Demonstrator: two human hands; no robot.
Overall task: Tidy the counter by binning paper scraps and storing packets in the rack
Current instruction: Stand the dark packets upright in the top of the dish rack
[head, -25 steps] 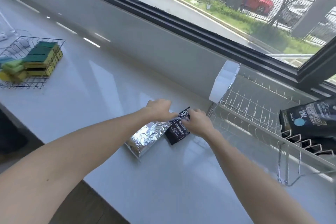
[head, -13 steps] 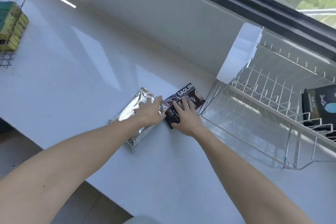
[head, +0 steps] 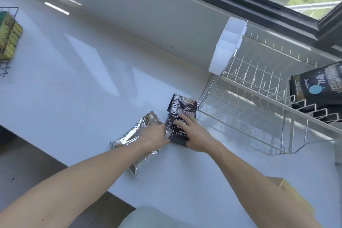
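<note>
A dark brown coffee packet [head: 180,111] lies on the white counter [head: 83,83] just left of the wire dish rack [head: 259,105]. My right hand [head: 194,133] lies flat on it, thumb hooked around its near edge. Beside it to the left lies a silver foil packet [head: 136,135], partly under my left hand [head: 154,136], which grips the seam where the two packets meet. Another black packet [head: 318,87] stands in the rack at the far right. No paper scraps are in view.
A white plastic holder [head: 227,46] hangs on the rack's left end. A black wire basket with yellow-green sponges [head: 9,37] sits at the far left. A window ledge runs behind; a white round object [head: 148,217] and a cardboard box [head: 285,186] sit below the counter's front edge.
The view has tilted down and closer. Both hands went from pinching the packet's top edge to pressing down on the packets; the dark packet has turned more upright toward the rack.
</note>
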